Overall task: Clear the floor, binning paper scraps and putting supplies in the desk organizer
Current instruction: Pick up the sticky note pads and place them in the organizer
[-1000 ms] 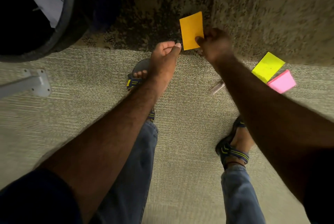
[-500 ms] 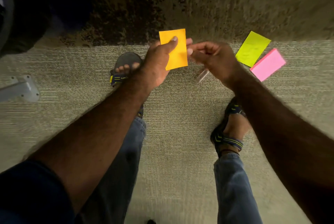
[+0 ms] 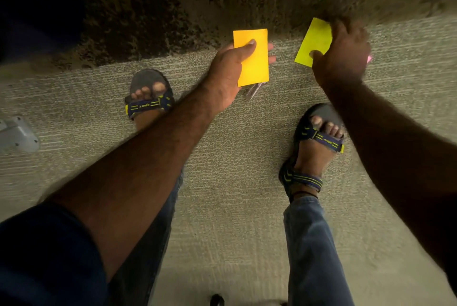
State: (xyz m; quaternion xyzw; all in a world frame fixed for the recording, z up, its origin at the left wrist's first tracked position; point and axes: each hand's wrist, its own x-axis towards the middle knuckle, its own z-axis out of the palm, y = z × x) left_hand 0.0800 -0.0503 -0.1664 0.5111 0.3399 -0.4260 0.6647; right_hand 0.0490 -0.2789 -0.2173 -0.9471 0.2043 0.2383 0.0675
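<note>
My left hand [image 3: 228, 75] holds an orange sticky-note pad [image 3: 252, 58] upright above the carpet, thumb across its face and fingers behind it. My right hand [image 3: 342, 58] reaches down to the right and lies over a lime-yellow sticky-note pad [image 3: 315, 38] on the floor, thumb on its lower edge; whether it grips the pad I cannot tell. A sliver of the pink pad [image 3: 369, 59] shows past that hand. A small clear pen-like item [image 3: 254, 90] lies on the carpet just under the orange pad.
Light ribbed carpet [image 3: 235, 182] meets a dark speckled strip [image 3: 160, 9] at the top. My two sandalled feet [image 3: 148, 98] stand on the carpet. A grey metal furniture foot [image 3: 18, 134] sits at the left edge.
The orange pad passed from my right hand to my left. My right hand then moved right and down onto the lime-yellow pad. The bin has left the view.
</note>
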